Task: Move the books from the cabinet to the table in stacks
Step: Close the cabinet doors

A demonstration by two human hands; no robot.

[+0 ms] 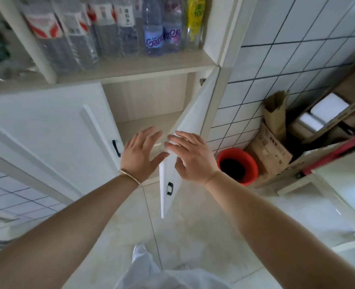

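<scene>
A white cabinet (47, 126) stands in front of me with its left door shut and its right door (191, 126) swung open towards me. The shelf (143, 126) visible inside the opening is bare; no books show in this view. My left hand (140, 155), with a thin bangle on the wrist, is spread open in front of the opening. My right hand (193, 157) is spread too, its fingers lying against the outer edge of the open door. Neither hand holds anything.
Several plastic bottles (151, 28) stand on the open shelf above. To the right, by the tiled wall, are a red bucket (238, 165), a brown cardboard box (270, 149) and a shelving frame (326, 122). A white surface (343, 184) shows at far right.
</scene>
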